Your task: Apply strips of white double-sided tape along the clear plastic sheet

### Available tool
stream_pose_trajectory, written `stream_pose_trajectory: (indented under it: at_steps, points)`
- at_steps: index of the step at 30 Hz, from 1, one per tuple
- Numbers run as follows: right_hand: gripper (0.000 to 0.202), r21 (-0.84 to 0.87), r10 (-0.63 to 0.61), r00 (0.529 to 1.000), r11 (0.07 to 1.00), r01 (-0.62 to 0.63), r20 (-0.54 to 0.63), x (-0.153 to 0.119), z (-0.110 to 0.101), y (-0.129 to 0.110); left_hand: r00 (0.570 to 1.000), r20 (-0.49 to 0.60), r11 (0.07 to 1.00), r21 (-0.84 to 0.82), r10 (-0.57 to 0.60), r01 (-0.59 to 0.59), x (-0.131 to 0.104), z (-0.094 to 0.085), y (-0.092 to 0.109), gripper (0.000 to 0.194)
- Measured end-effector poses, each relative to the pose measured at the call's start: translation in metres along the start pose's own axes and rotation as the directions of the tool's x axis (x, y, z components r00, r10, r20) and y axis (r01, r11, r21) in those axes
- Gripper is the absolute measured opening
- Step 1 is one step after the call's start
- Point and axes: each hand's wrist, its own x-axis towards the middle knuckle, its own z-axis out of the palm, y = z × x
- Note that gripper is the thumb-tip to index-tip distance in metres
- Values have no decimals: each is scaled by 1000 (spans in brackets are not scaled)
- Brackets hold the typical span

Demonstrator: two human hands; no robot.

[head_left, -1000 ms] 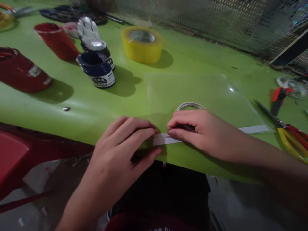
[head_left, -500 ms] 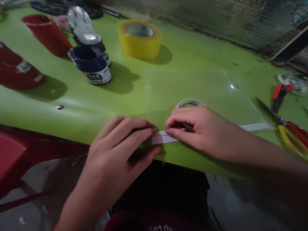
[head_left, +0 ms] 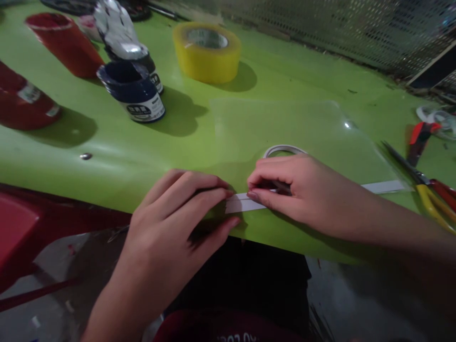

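Note:
A white strip (head_left: 239, 205) lies along the front edge of the green table, on the lower edge of a clear plastic sheet (head_left: 242, 126). A thin line runs along the strip's length. My left hand (head_left: 178, 213) rests its fingertips at the strip's left end, the thumb apart below it. Just to the right, my right hand (head_left: 288, 187) pinches thumb and forefinger together on narrow white tape at the strip, which the fingers mostly hide. Behind that hand the roll of narrow white tape (head_left: 281, 148) shows only its upper rim.
Scissors (head_left: 423, 183) and an orange-and-black cutter (head_left: 420, 137) lie at the right, near white tape rings (head_left: 440, 121). A yellow tape roll (head_left: 206, 57) stands at the back. Left are a dark blue jar (head_left: 133, 92) and red containers (head_left: 67, 45). A red stool (head_left: 21, 223) is below left.
The view has shifted slightly. Both hands keep almost the same place on the white strip, the right one perhaps a touch further right.

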Motion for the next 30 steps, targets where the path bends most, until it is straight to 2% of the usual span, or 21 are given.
stream_pose_trajectory:
  at_steps: [17, 30]
  points:
    - [10, -6, -3, 1000, 1000, 3, -21, 0, 1, 0, 1000, -9, 1000, 2, 22, -22, -1, 1, 1, 19]
    - [8, -122, 36, 999, 992, -40, -37, 2, 5, -4, 1000, 1, 1000, -3, 20, -20, -3, 2, 3, 23]
